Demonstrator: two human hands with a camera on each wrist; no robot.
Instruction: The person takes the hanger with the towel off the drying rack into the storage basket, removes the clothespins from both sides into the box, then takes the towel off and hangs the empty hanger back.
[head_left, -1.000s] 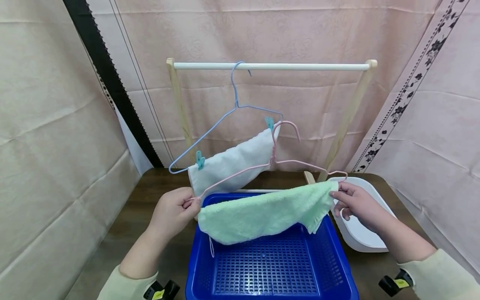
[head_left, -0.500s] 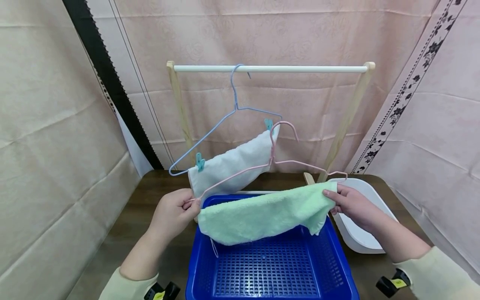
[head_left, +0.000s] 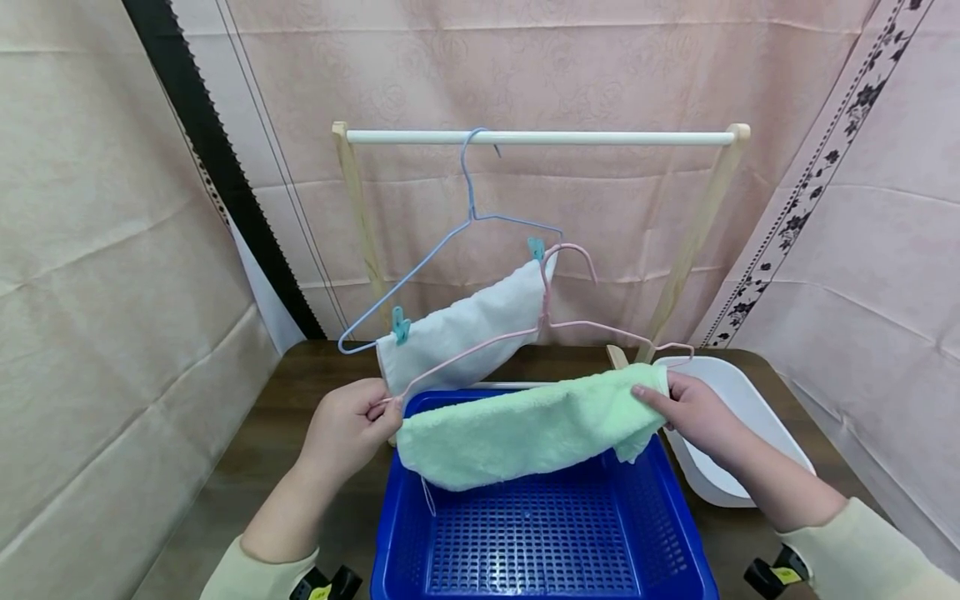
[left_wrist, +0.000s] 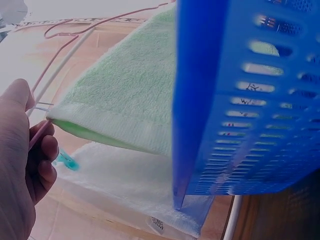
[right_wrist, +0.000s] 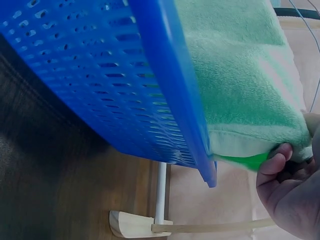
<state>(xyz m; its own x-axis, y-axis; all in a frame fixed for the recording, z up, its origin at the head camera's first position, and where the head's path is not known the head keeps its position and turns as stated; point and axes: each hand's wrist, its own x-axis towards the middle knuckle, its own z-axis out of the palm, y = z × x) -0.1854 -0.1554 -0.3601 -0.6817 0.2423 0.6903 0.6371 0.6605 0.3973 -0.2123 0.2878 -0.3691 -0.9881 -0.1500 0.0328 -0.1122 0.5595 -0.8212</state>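
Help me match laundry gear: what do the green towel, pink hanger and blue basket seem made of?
Green towel: matte cloth, perhaps cotton, given its fuzzy pile.
Pink hanger: smooth, thin, rounded; probably coated wire, core hidden.
Blue basket: glossy, likely moulded plastic, given bright highlights and regular holes.

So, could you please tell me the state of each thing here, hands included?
Wooden rack with white bar: standing
Blue wire hanger: hooked on rack, tilted
White rectangular cloth: clipped, slanting
Teal plastic clothespins: closed on cloth
Pink wire hanger: unhooked, held
Light green terry towel: folded, held
Blue perforated plastic basket: upright
White plastic tub: upright, partly hidden
Left hand: pinching pink hanger
Right hand: gripping towel
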